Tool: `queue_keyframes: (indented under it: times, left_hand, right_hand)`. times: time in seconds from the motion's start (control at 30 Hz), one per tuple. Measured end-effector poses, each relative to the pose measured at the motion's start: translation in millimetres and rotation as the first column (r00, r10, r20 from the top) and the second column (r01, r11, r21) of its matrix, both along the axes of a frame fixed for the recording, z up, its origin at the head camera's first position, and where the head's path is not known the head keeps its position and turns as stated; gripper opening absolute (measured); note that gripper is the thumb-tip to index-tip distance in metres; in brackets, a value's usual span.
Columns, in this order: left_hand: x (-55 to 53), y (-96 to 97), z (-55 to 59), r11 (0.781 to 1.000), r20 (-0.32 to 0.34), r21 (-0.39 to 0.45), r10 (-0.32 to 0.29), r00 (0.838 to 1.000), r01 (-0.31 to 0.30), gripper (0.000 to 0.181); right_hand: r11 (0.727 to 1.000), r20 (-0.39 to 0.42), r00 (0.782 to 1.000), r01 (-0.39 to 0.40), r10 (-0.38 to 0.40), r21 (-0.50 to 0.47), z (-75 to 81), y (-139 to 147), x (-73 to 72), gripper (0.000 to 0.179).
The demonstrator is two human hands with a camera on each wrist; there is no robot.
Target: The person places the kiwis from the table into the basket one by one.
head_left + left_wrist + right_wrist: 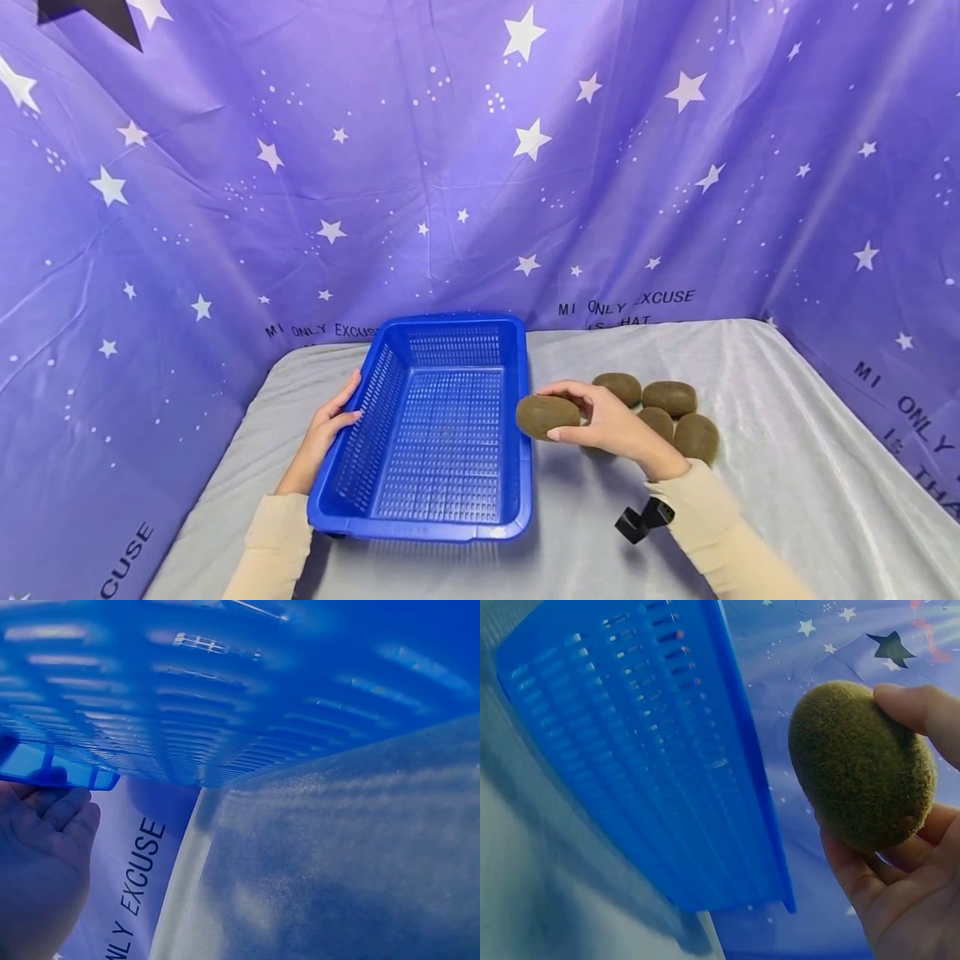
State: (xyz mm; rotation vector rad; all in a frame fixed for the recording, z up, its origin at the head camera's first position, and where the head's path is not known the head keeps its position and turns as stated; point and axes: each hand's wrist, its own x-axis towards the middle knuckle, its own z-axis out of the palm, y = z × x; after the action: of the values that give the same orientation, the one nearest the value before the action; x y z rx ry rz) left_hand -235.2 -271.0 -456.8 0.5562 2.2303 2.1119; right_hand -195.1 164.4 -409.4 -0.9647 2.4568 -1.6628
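Observation:
A blue plastic basket (442, 530) with slotted walls and nothing in it stands in front of the person. My left hand (324, 432) grips its left rim, thumb over the edge; in the left wrist view the fingers of that hand (56, 847) curl under the rim. Just outside the right rim, my right hand (600, 421) pinches a brown, fuzzy kiwifruit (547, 417) between thumb and fingers. The right wrist view shows this kiwifruit (859, 765) close up, apart from the basket wall (637, 750).
Several more kiwifruits (670, 398) lie together on the grey cloth-covered table (780, 467), right of the basket; one is mostly hidden under the right hand. A purple curtain (450, 167) with white stars hangs behind and at both sides. A black strap piece (643, 520) sits at the right cuff.

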Motion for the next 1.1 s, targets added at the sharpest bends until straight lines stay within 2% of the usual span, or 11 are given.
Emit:
queue_keyframes:
  times: [0.2, 0.4, 0.57, 0.73, 0.97, 1.1]
  left_hand:
    - [-0.6, 0.2, -1.1, 1.000, -0.009, 0.017, -0.011, 1.000, 0.012, 0.060]
    - [-1.5, -0.5, -1.5, 1.000, -0.010, 0.024, -0.011, 1.000, 0.012, 0.060]
    - [-0.8, -0.9, -2.2, 0.998, 0.019, 0.046, -0.033, 0.999, 0.032, 0.061]
    - [-1.2, -0.3, -2.0, 0.998, 0.024, 0.052, -0.045, 0.999, 0.043, 0.061]
    - [-0.6, -0.2, -1.7, 0.998, 0.018, 0.039, -0.041, 0.999, 0.041, 0.061]
    - [0.2, -0.7, -2.4, 0.998, 0.021, 0.049, -0.041, 0.999, 0.040, 0.061]
  right_hand:
    - [0.997, 0.042, 0.997, -0.056, 0.059, -0.052, -3.9, -20, -5.4, 0.045]
    - [0.998, 0.116, 0.992, -0.044, 0.049, -0.048, -4.2, -36, -9.3, 0.047]
    - [0.998, 0.148, 0.988, -0.039, 0.045, -0.040, -3.2, -46, -12.2, 0.048]
    - [0.998, 0.118, 0.992, -0.046, 0.051, -0.043, 0.2, -54, -16.7, 0.047]
    - [0.998, 0.078, 0.995, -0.060, 0.060, 0.004, 25.1, -67, -2.9, 0.045]
    - [0.998, 0.050, 0.998, -0.051, 0.048, 0.048, 21.8, -72, -4.5, 0.046]
